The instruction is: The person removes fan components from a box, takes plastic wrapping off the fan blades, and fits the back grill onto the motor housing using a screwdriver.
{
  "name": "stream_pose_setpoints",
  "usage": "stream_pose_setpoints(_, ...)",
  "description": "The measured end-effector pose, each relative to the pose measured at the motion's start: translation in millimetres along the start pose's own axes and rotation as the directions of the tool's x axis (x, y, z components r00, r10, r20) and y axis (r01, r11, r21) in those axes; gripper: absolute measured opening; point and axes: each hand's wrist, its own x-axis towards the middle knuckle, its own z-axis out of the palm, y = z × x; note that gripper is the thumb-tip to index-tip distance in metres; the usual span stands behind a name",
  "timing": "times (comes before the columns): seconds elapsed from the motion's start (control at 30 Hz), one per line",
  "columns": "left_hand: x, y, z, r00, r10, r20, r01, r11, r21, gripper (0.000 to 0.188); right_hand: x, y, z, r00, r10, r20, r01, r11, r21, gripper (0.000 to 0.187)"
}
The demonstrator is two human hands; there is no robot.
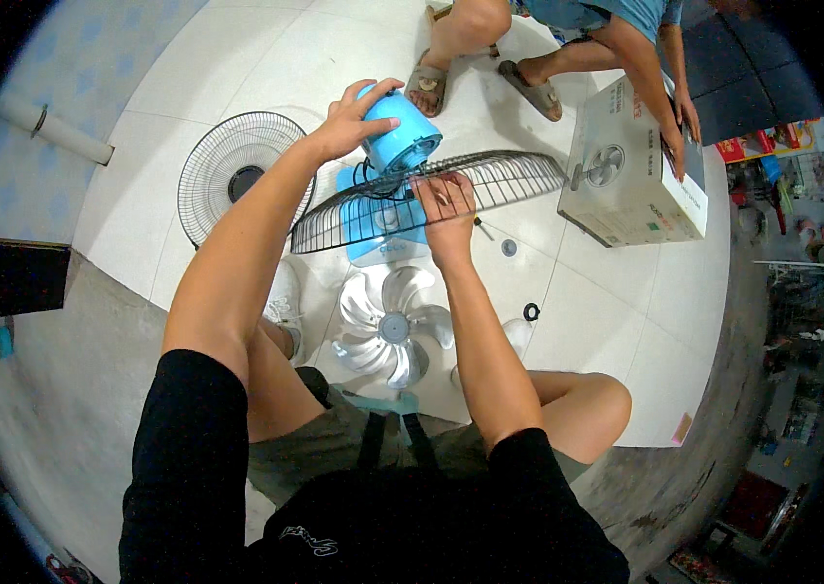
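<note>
My left hand (356,125) is wrapped over the top of a blue fan motor housing (402,141), which tilts above its light-blue base (373,234). A black wire fan guard (329,226) stands nearly edge-on against the front of the housing. Near the guard's middle, my right hand (446,198) has its fingers curled at the wires, and its fingertips are partly hidden. Below the guard, a silvery fan blade (394,328) with several vanes lies on the floor between my legs. A second round wire guard (227,156) lies flat at the left, partly behind my left forearm.
At the far right, another person's hands (677,136) rest on a white carton (626,180). That person's sandalled feet (534,90) are beyond the fan. A black ring (531,311) and a small grey round part (509,247) lie on the tiled floor (616,321).
</note>
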Motion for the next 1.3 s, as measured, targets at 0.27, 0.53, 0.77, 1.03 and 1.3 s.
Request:
stream_pose_setpoints(0.27, 5, -3, -1, 0.999, 0.043, -0.018, -0.042, 0.998, 0.055, 0.065, 4, 11, 33, 0.766, 0.627, 0.141, -0.553, 0.530, 0.643, 0.036)
stream_pose_setpoints(0.53, 9, 5, 2, 1.000, 0.025, 0.005, -0.025, 1.000, -0.006, 0.065, 0, 10, 52, 0.649, 0.749, 0.135, -0.534, 0.322, 0.781, 0.065)
stream_pose_setpoints(0.77, 9, -12, 0, 0.993, 0.113, -0.033, -0.113, 0.994, 0.006, 0.065, 35, -6, 31, 0.830, 0.555, -0.045, -0.448, 0.714, 0.538, 0.052)
stream_pose_setpoints(1.03, 21, -31, 2, 0.985, 0.174, -0.004, -0.172, 0.979, 0.106, 0.066, 29, -6, 36, 0.705, 0.707, 0.055, -0.543, 0.487, 0.684, 0.063)
stream_pose_setpoints(1.3, 13, -18, 2, 0.985, 0.169, -0.021, -0.168, 0.985, 0.024, 0.060, 31, 4, 33, 0.657, 0.744, 0.123, -0.574, 0.388, 0.721, 0.064)
